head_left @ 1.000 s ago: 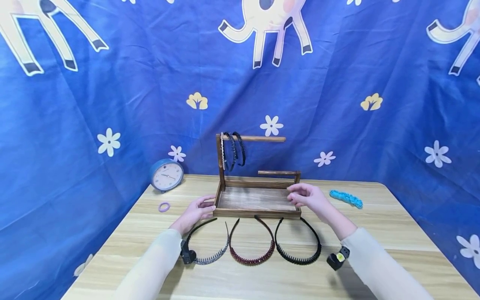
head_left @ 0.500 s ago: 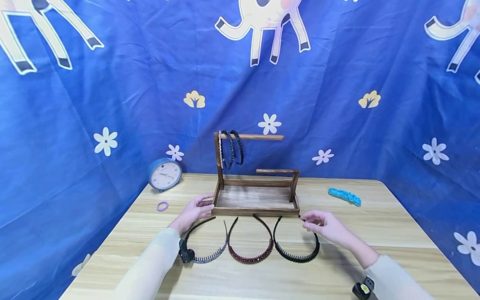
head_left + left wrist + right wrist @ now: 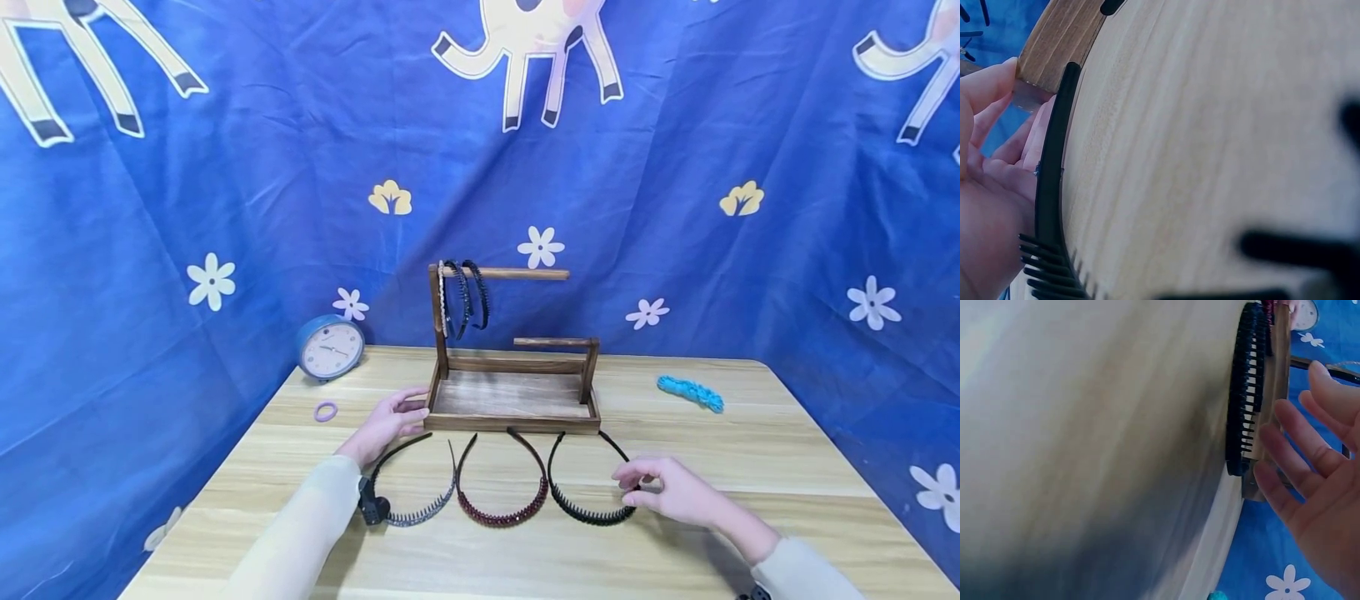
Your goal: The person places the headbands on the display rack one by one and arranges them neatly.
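Note:
My left hand (image 3: 390, 425) holds the front left corner of a wooden rack (image 3: 512, 424). In the left wrist view its thumb meets the wood, with the other fingers partly hidden beyond a dark headband arm (image 3: 1054, 156). My right hand (image 3: 667, 492) hovers at the right side of a black toothed headband (image 3: 592, 517), its fingers loosely bent and apart. In the right wrist view that headband (image 3: 1241, 394) appears just beyond the fingertips, with a gap between thumb and fingers. A dark red beaded headband (image 3: 501, 520) and a silver-grey toothed headband (image 3: 420, 517) lie to its left.
Several headbands (image 3: 480, 296) hang at the left end of the rack's upper bar (image 3: 525, 273); a shorter bar (image 3: 551, 342) is lower right. A blue clock (image 3: 331, 348) and purple ring (image 3: 326, 412) are left, a turquoise hair band (image 3: 690, 393) right. Blue cloth surrounds the table.
My right hand has moved from the rack's right end toward me, down to the black headband's right side. My left hand stays at the rack; the headbands have not moved.

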Demonstrator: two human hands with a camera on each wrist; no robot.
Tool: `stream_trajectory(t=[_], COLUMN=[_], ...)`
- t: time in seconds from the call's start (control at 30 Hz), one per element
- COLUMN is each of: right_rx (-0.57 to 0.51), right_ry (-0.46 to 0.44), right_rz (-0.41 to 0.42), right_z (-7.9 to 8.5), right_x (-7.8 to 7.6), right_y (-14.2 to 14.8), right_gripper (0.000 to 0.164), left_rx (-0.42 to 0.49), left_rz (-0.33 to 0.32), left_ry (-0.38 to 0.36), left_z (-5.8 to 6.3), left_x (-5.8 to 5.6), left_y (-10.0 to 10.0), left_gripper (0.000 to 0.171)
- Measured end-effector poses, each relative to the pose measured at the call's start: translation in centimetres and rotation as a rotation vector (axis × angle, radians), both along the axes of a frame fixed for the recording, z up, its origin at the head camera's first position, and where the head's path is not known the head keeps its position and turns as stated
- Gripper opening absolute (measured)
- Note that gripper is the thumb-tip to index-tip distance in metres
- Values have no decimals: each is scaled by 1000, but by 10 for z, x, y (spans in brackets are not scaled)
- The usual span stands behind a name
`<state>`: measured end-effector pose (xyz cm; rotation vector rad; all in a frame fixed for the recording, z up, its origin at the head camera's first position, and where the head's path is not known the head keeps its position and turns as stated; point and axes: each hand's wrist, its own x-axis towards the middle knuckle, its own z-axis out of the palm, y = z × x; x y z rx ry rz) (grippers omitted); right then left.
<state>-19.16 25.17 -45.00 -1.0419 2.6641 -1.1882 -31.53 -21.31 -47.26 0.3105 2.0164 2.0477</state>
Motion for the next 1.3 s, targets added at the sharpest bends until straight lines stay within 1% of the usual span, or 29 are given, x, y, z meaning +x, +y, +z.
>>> stream_trajectory(t=[0.07,0.13,0.27,0.37,0.5,0.57,0.63,0.73,0.8,0.93,1.1,1.2,1.3], right_rx=[30,50,84,132,227,270,294,309,313,309,251,199,150], right_ry=[25,69,179,237,307,336,358,364,374,415,492,490,449], right_rz=[30,56,79,88,64,38,23,13,13,25,69,88,88], right_z=[-2,-4,-9,-12,-14,-14,-15,-17,-18,-17,-13,-10,-6], right_x=[1,2,3,3,6,7,8,9,9,11,12,13,16], right_y=[1,1,-1,-5,-8,-10,-11,-11,-11,-11,-11,-11,-11], right_gripper=[32,32,28,24,23,22,20,19,18,17,16,16,16], left_rx=[-1,-8,-11,-3,-10,-20,-23,-21,-18,-17,-9,-7,-7], left_rz=[-7,-10,-9,-13,-17,-22,-25,-22,-13,-6,2,7,13], left_ry=[-1,-3,-1,2,11,8,4,-4,1,12,9,7,3], left_z=[0,0,1,2,1,6,5,5,0,-1,-1,-1,-1], left_x=[0,0,1,0,0,2,2,2,-1,-1,-1,-1,-1], left_y=[0,0,0,0,0,1,0,0,-1,0,0,0,1], left_gripper=[58,58,58,58,57,57,57,57,57,57,56,56,56])
